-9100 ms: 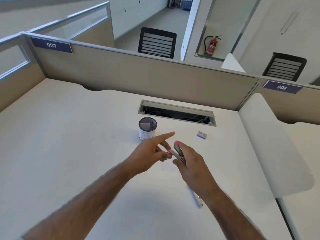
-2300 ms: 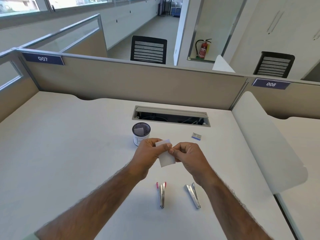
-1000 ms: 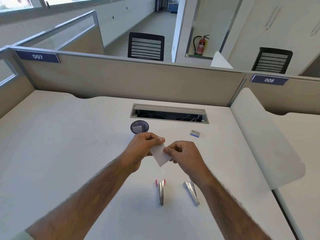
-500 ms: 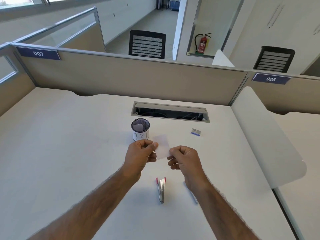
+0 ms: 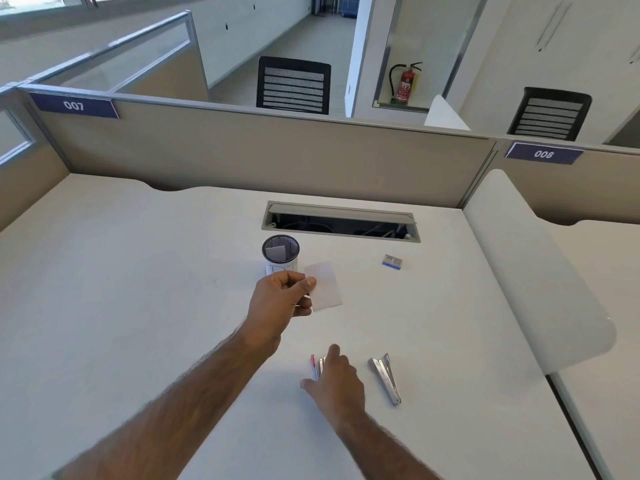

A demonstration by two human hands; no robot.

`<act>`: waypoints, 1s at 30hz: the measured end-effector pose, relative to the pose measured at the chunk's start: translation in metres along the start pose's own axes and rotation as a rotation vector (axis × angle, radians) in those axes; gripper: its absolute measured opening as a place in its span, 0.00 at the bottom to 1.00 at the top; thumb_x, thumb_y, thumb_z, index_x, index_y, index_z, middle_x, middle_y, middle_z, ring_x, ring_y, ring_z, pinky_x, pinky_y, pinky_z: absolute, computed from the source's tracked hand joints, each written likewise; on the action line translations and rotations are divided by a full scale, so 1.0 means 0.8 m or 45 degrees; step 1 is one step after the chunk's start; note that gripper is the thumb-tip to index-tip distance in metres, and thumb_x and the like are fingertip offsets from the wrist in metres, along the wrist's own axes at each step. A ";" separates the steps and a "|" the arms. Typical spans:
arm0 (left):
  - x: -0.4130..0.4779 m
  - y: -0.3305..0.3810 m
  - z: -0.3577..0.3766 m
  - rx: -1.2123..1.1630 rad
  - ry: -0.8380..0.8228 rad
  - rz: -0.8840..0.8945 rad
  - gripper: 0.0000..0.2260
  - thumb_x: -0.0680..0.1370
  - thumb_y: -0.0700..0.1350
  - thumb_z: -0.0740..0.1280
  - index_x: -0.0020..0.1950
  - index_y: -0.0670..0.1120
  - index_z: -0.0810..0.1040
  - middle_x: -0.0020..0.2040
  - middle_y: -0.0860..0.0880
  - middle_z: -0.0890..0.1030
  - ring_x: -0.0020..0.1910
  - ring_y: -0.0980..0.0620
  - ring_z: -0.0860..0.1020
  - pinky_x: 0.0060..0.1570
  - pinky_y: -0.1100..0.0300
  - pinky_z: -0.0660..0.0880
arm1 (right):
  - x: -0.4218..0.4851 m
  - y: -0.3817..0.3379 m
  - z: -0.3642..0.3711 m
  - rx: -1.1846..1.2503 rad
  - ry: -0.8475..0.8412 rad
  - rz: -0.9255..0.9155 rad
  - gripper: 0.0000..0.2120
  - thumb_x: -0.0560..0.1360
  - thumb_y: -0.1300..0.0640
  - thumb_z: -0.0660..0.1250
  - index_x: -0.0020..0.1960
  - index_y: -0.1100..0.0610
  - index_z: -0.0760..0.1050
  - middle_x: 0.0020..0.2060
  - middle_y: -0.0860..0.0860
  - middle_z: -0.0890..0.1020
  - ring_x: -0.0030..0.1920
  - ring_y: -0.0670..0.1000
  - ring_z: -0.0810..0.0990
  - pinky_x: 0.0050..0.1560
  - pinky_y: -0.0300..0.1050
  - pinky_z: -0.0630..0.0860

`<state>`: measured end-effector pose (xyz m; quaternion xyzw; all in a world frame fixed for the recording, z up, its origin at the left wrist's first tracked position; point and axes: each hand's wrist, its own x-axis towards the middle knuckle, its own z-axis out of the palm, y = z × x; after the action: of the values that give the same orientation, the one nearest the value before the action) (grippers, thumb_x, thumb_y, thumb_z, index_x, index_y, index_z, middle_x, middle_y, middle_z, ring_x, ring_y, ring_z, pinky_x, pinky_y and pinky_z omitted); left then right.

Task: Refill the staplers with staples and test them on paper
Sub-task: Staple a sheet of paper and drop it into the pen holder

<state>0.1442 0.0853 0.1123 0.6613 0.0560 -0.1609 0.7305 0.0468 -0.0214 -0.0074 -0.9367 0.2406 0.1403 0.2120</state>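
Note:
My left hand [image 5: 282,299] pinches a small white slip of paper [image 5: 325,285] above the desk, just in front of the mesh cup. My right hand [image 5: 337,381] lies low over the red-tipped stapler [image 5: 314,365], fingers spread on it and covering most of it; only its red end shows. I cannot tell whether the fingers have closed around it. A second, plain metal stapler [image 5: 387,377] rests on the desk to the right of that hand, untouched. A small blue and white staple box [image 5: 392,261] sits farther back on the right.
A black mesh pen cup [image 5: 280,253] with a white label holds a paper slip. Behind it is an open cable slot [image 5: 341,226] in the white desk [image 5: 138,289]. Beige partitions [image 5: 263,157] close the back and left; a white curved divider [image 5: 540,271] bounds the right.
My right hand let go of the paper slip and dropped down onto the red-tipped stapler. My left hand alone now holds the slip, slightly farther forward.

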 end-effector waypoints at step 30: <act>0.000 0.025 -0.017 0.097 -0.096 0.052 0.05 0.79 0.41 0.73 0.45 0.41 0.83 0.36 0.45 0.83 0.32 0.52 0.79 0.36 0.60 0.81 | 0.001 0.002 -0.195 1.558 -0.262 -0.418 0.13 0.79 0.51 0.64 0.61 0.52 0.78 0.44 0.57 0.84 0.39 0.54 0.79 0.38 0.48 0.71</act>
<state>0.1519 0.1004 0.1295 0.6832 0.0089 -0.1729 0.7094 0.0713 -0.0954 0.1274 -0.6529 0.1091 0.0324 0.7489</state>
